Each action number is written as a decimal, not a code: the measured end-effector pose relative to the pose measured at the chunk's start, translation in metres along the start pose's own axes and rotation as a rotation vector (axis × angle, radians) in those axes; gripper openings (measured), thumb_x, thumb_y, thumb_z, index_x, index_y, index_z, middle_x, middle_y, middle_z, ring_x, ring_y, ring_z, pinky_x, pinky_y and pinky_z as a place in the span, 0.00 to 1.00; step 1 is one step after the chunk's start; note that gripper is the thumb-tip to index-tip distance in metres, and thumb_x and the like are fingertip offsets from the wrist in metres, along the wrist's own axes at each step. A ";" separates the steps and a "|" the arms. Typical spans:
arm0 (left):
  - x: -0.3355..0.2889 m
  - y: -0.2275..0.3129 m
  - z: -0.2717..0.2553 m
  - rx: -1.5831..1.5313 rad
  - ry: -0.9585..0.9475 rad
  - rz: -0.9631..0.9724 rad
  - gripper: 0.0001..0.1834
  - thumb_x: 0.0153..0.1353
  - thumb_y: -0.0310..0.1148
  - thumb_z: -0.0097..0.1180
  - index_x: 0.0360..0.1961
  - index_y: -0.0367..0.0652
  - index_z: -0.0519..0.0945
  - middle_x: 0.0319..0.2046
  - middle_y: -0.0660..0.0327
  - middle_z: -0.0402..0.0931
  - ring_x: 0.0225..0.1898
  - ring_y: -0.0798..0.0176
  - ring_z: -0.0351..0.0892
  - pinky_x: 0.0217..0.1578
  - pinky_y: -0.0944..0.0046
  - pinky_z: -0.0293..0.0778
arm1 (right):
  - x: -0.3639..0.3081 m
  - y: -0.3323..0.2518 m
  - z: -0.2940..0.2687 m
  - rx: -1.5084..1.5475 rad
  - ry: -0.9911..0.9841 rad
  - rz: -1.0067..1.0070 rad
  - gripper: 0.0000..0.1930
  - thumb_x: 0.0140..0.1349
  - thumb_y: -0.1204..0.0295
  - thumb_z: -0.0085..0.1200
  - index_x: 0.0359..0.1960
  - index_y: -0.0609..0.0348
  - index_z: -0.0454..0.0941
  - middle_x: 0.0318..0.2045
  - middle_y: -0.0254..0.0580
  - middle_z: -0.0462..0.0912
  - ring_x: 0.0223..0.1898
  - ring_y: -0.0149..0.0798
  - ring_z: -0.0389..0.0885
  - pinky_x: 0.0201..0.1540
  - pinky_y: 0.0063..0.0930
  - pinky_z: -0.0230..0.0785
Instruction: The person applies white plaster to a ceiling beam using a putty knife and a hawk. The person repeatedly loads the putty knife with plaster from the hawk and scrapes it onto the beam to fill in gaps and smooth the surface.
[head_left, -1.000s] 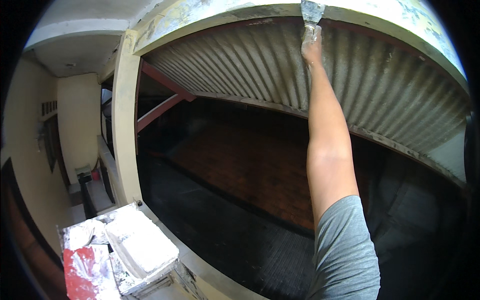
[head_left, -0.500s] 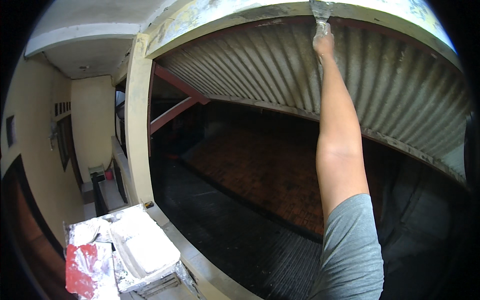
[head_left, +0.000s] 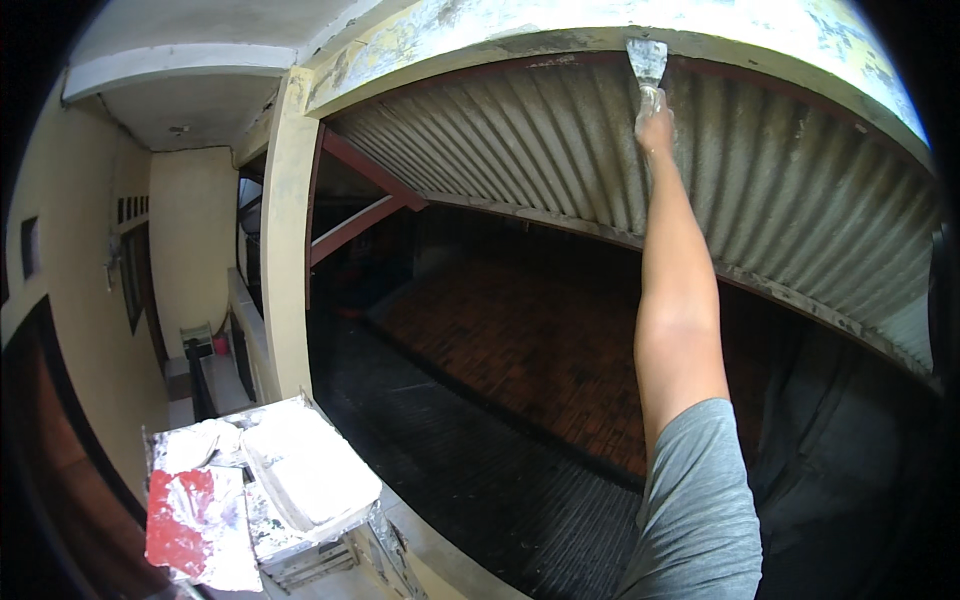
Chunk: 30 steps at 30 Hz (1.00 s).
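By the overhead beam (head_left: 480, 24), right hand's grip (head_left: 655, 127) clamped around a scraper (head_left: 647, 62), lower than before

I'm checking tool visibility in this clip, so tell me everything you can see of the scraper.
The scraper has a thin, metal-looking blade, grey and smeared with white, flaring to a wide, nearly straight end. It narrows downward toward a handle mostly hidden by the right hand, which grips it. The tool is held up roughly upright, blade uppermost. In the picture its wide end overlaps the lower part of the beam; whether they touch is unclear.
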<state>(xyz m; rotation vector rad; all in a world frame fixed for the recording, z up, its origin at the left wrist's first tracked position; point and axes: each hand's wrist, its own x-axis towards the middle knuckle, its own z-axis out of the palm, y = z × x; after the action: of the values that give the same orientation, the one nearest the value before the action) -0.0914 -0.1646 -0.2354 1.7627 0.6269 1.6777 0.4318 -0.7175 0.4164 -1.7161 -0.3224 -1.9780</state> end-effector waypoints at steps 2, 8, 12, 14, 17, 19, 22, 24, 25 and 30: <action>-0.001 0.001 -0.001 -0.015 -0.009 -0.008 0.37 0.81 0.52 0.29 0.62 0.23 0.71 0.55 0.40 0.77 0.56 0.44 0.78 0.60 0.45 0.71 | -0.013 0.008 0.004 0.002 0.018 -0.005 0.21 0.77 0.55 0.43 0.55 0.60 0.72 0.46 0.71 0.81 0.52 0.75 0.76 0.56 0.60 0.66; 0.005 0.009 0.002 -0.036 -0.047 -0.010 0.37 0.81 0.52 0.28 0.62 0.23 0.71 0.55 0.40 0.78 0.56 0.44 0.78 0.60 0.46 0.71 | -0.075 -0.029 -0.006 0.660 -0.202 0.115 0.20 0.79 0.50 0.42 0.50 0.57 0.70 0.33 0.51 0.83 0.32 0.49 0.87 0.30 0.43 0.80; 0.008 0.014 0.000 -0.041 -0.049 -0.029 0.37 0.82 0.52 0.27 0.62 0.23 0.72 0.54 0.40 0.78 0.55 0.45 0.78 0.60 0.46 0.71 | -0.084 -0.117 -0.025 1.140 -0.248 0.352 0.27 0.76 0.38 0.34 0.47 0.52 0.65 0.27 0.42 0.78 0.20 0.39 0.79 0.18 0.32 0.72; 0.008 0.016 0.004 -0.042 -0.041 -0.072 0.38 0.81 0.54 0.27 0.61 0.23 0.72 0.53 0.40 0.79 0.54 0.46 0.79 0.60 0.46 0.71 | -0.075 -0.146 -0.030 1.230 -0.175 0.445 0.29 0.76 0.36 0.32 0.46 0.51 0.64 0.28 0.43 0.77 0.21 0.40 0.77 0.19 0.35 0.70; 0.008 0.014 0.006 -0.035 -0.043 -0.031 0.39 0.81 0.55 0.27 0.61 0.24 0.72 0.51 0.40 0.79 0.53 0.45 0.80 0.59 0.46 0.72 | -0.045 -0.165 -0.018 1.372 -0.102 0.548 0.32 0.74 0.32 0.24 0.46 0.49 0.61 0.33 0.49 0.76 0.27 0.46 0.77 0.26 0.46 0.71; 0.009 0.010 0.002 -0.034 -0.045 -0.020 0.39 0.81 0.54 0.26 0.61 0.24 0.72 0.51 0.40 0.80 0.53 0.45 0.80 0.59 0.46 0.72 | -0.032 -0.179 -0.002 1.453 -0.062 0.559 0.33 0.73 0.32 0.22 0.46 0.50 0.61 0.33 0.50 0.75 0.27 0.47 0.76 0.28 0.47 0.70; 0.008 0.018 -0.001 -0.001 -0.023 -0.032 0.38 0.82 0.54 0.26 0.61 0.23 0.72 0.52 0.40 0.79 0.53 0.45 0.80 0.60 0.46 0.71 | -0.012 -0.193 0.026 1.636 -0.117 0.568 0.35 0.72 0.31 0.18 0.45 0.52 0.60 0.33 0.51 0.74 0.31 0.49 0.75 0.33 0.51 0.71; 0.008 0.029 0.002 0.060 -0.014 -0.047 0.38 0.82 0.53 0.27 0.61 0.23 0.72 0.53 0.39 0.79 0.54 0.43 0.80 0.59 0.46 0.72 | 0.005 -0.190 0.045 1.744 -0.168 0.534 0.38 0.72 0.30 0.21 0.52 0.56 0.62 0.37 0.51 0.75 0.37 0.50 0.76 0.41 0.55 0.72; 0.009 0.032 0.003 0.049 -0.016 -0.042 0.38 0.82 0.53 0.27 0.61 0.23 0.72 0.53 0.39 0.79 0.54 0.43 0.80 0.59 0.46 0.72 | 0.019 -0.190 0.054 1.831 -0.183 0.509 0.39 0.73 0.31 0.26 0.55 0.59 0.62 0.40 0.51 0.75 0.40 0.49 0.76 0.42 0.55 0.72; 0.017 0.050 -0.010 0.206 -0.060 0.117 0.31 0.82 0.42 0.28 0.59 0.22 0.74 0.52 0.35 0.79 0.53 0.37 0.80 0.57 0.46 0.74 | 0.024 -0.235 0.070 1.971 -0.217 0.513 0.37 0.77 0.38 0.21 0.45 0.58 0.75 0.32 0.47 0.80 0.32 0.47 0.78 0.37 0.45 0.74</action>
<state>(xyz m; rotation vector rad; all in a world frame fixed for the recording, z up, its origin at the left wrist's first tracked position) -0.1039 -0.1863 -0.1877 2.0222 0.7033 1.6807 0.3697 -0.4892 0.4855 -0.4599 -1.1749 -0.3658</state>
